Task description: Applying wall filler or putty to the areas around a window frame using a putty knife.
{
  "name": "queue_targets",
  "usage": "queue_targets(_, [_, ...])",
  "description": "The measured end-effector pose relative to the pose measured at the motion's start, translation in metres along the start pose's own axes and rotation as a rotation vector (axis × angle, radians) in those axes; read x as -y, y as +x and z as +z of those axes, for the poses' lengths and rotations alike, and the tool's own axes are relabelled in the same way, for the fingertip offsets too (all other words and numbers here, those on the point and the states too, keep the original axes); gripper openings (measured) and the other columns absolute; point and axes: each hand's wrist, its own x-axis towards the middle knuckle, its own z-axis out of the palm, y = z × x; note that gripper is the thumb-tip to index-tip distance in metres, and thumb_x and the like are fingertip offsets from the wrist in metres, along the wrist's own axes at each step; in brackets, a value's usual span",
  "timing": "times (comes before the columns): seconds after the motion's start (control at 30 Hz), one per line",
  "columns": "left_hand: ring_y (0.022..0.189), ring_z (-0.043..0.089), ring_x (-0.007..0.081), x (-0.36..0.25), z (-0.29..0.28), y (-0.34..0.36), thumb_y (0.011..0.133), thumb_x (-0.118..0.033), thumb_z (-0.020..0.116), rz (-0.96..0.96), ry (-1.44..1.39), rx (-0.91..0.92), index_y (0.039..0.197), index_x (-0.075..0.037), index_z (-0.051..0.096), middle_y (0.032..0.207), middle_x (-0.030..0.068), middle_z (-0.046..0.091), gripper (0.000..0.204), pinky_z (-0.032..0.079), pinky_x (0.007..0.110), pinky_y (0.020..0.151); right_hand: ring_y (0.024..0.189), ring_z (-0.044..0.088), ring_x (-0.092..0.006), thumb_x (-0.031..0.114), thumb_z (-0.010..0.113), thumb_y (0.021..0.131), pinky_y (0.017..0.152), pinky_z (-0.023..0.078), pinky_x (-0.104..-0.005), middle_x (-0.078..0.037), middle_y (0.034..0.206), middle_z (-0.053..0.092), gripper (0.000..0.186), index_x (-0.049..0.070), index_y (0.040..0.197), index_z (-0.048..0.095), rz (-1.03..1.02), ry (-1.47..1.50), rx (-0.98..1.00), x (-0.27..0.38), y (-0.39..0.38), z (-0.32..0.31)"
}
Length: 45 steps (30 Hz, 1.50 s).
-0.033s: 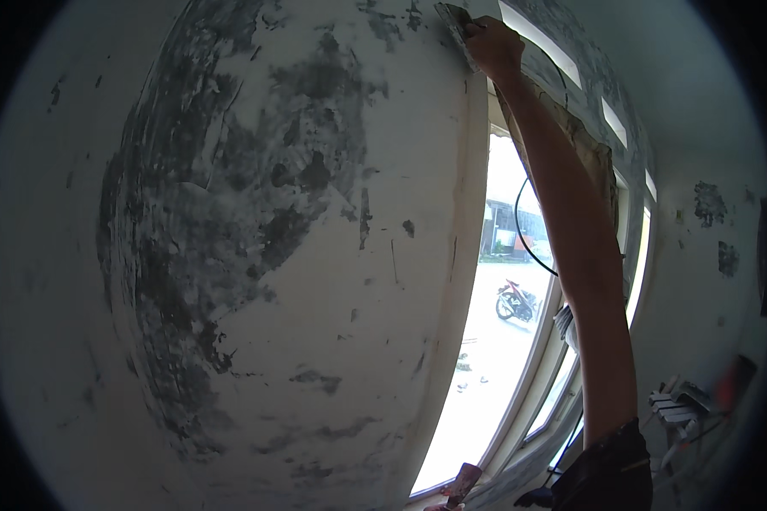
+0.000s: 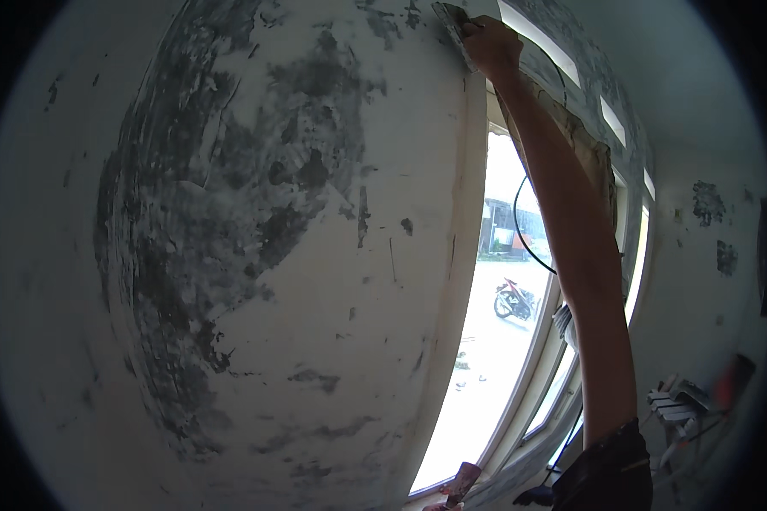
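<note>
My right arm reaches up to the top of the view, and my right hand (image 2: 496,49) is closed around a wide flat scraper (image 2: 452,31). Its blade lies close against the upper part of a wall (image 2: 375,289), beside the window's top corner. White filler covers this wall unevenly, with dark grey patches showing through. At the bottom edge only a bit of my left hand (image 2: 443,507) shows, closed by a reddish-brown block-like piece, perhaps a tool's handle (image 2: 464,483); the rest of it is cut off.
Right of the wall runs a tall bright window (image 2: 477,375) with a pale frame; a motorcycle (image 2: 514,300) stands outside. A black cable (image 2: 520,223) hangs in front of it. Wrinkled brown sheeting (image 2: 601,157) hangs behind my arm. Cluttered objects (image 2: 680,404) stand at the far right.
Almost nothing differs; the view has shifted very slightly. My right hand stays with the scraper at the same spot on the wall.
</note>
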Motion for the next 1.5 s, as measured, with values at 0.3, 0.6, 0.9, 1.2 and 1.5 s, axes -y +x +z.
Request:
queue_targets(0.3, [0.038, 0.03, 0.0051, 0.02, -0.005, 0.01, 0.093, -0.021, 0.058, -0.02, 0.01, 0.029, 0.075, -0.017, 0.046, 0.054, -0.0065, 0.034, 0.022, 0.023, 0.024, 0.032, 0.099, 0.065, -0.0358, 0.033, 0.06, 0.081, 0.09, 0.049, -0.0432, -0.016, 0.103, 0.07, 0.032, 0.014, 0.102, 0.073, 0.107, 0.291, 0.161, -0.035, -0.045, -0.026])
queue_targets(0.6, [0.037, 0.03, 0.0054, 0.011, 0.006, 0.002, 0.093, -0.022, 0.058, -0.003, 0.007, 0.023, 0.074, -0.016, 0.046, 0.054, -0.0061, 0.034, 0.024, 0.023, 0.024, 0.032, 0.099, 0.066, -0.0295, 0.026, 0.057, 0.081, 0.09, 0.05, -0.0373, -0.014, 0.105, 0.07, 0.031, 0.014, 0.106, 0.073, 0.035, 0.272, 0.083, -0.037, 0.002, -0.04])
queue_targets(0.9, [0.037, 0.029, 0.0058, -0.002, -0.017, 0.004, 0.094, -0.023, 0.057, 0.014, -0.011, 0.022, 0.073, -0.016, 0.045, 0.053, -0.0057, 0.034, 0.025, 0.023, 0.025, 0.032, 0.1, 0.066, -0.0312, 0.032, 0.058, 0.083, 0.09, 0.051, -0.0401, -0.01, 0.108, 0.07, 0.031, 0.014, 0.104, 0.071, -0.206, -0.064, -0.022, -0.023, 0.019, 0.018])
queue_targets(1.2, [0.036, 0.029, 0.0061, -0.022, -0.026, 0.006, 0.095, -0.024, 0.057, 0.038, -0.028, 0.019, 0.072, -0.016, 0.045, 0.053, -0.0053, 0.033, 0.026, 0.023, 0.025, 0.032, 0.09, 0.068, -0.032, 0.029, 0.06, 0.079, 0.085, 0.052, -0.0407, -0.014, 0.094, 0.072, 0.03, 0.015, 0.103, 0.073, -0.027, 0.064, -0.18, 0.0, 0.013, 0.019])
queue_targets(1.5, [0.036, 0.029, 0.0065, 0.009, -0.07, 0.031, 0.095, -0.026, 0.056, 0.028, 0.017, 0.099, 0.072, -0.016, 0.045, 0.053, -0.0049, 0.033, 0.028, 0.023, 0.026, 0.032, 0.094, 0.067, -0.0323, 0.03, 0.06, 0.083, 0.087, 0.05, -0.0405, -0.013, 0.098, 0.072, 0.028, 0.017, 0.104, 0.073, -0.101, 0.119, -0.16, -0.015, 0.015, 0.011])
